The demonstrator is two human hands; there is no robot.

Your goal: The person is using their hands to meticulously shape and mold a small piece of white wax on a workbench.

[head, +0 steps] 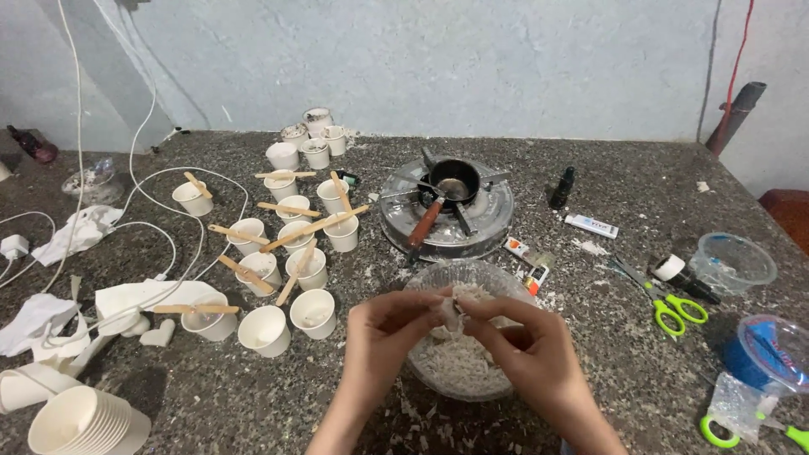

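My left hand [383, 337] and my right hand [527, 350] meet over a clear glass bowl [421, 282] of white wax flakes. Both pinch one white wax chunk [455, 310] between the fingertips, just above the flakes. The bowl stands on the speckled stone counter [624, 354] in front of me. Behind it a small black pot with a brown wooden handle [447, 190] sits on a round metal stove [493, 223].
Several white paper cups with wooden sticks [286, 244] stand to the left, with a stack of cups [80, 421] at the near left. White cables and tissues lie far left. Green scissors [674, 307], tape, plastic containers [731, 261] and small tubes lie to the right.
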